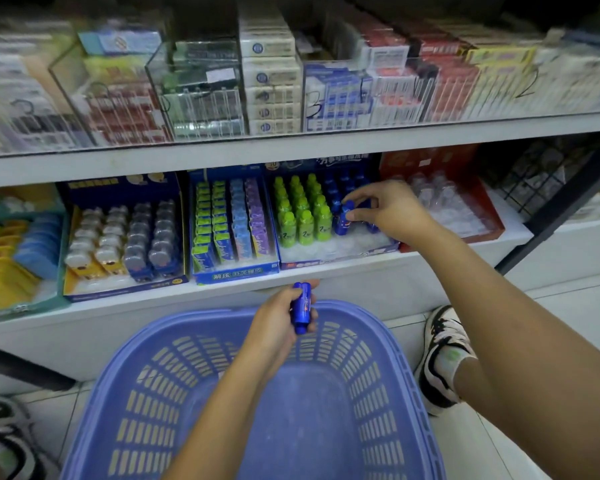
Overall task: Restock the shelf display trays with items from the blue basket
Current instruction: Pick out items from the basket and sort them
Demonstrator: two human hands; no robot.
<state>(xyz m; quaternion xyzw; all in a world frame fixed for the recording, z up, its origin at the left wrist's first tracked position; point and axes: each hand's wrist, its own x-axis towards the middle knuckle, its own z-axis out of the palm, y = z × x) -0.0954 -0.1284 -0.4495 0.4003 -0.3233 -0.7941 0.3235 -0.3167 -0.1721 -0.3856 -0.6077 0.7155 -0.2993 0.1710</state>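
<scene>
The fingers (359, 213) of the right hand (392, 211) pinch the cap of a small blue bottle (343, 221). This bottle stands upright in the bottle tray (326, 262), close to the tray's front edge. The green bottles (302, 220) stand in rows just to its left. More blue bottles (343, 181) stand behind it, toward the back of the tray. The tray's floor in front of the bottle is white and bumpy.

The left hand (274, 320) has its fingers wrapped around a second blue bottle (302, 308). It holds this bottle in the air, over the far rim of the blue basket (413, 375). The bottle's cap end points down toward the basket.

The basket sits on the tiled floor (568, 306), right in front of the lower shelf (187, 296). The bottle tray sits on that shelf, near its front edge.

Beside the bottle tray, on its left, is a blue tray of flat packs (229, 220) in green, blue and purple. Further left is a tray of silver and gold things (125, 237); I cannot tell what they are. On the right side is a red tray of clear bottles (447, 202).

The upper shelf (291, 150) holds clear boxes (201, 95) full of small packs. They look blurry.

A black and white shoe (444, 355) rests on the floor to the right of the basket.
</scene>
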